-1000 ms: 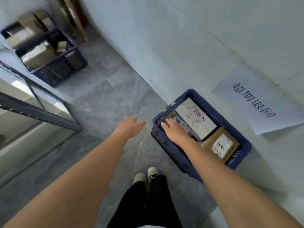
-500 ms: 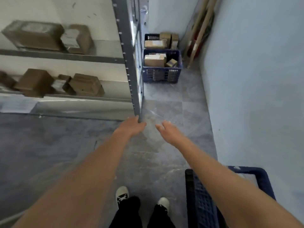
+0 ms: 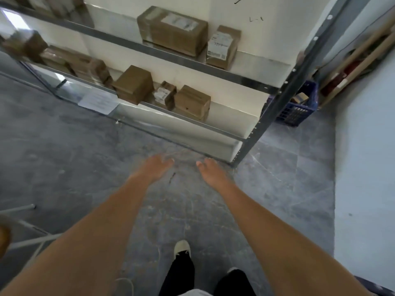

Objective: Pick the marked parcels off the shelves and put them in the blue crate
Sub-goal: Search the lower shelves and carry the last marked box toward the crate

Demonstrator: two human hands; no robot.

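Above grey floor tiles, my left hand and right hand hang with fingers spread, holding nothing.

Brown taped cardboard parcels sit on grey metal shelves; likely light, stiff, best gripped by opposite sides. Their markings blur; the dark blue crate's corner is cut off.

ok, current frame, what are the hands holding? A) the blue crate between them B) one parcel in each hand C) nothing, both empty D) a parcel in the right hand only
C: the left hand and the right hand are both open and empty above the floor, and the parcels sit untouched on the shelves.
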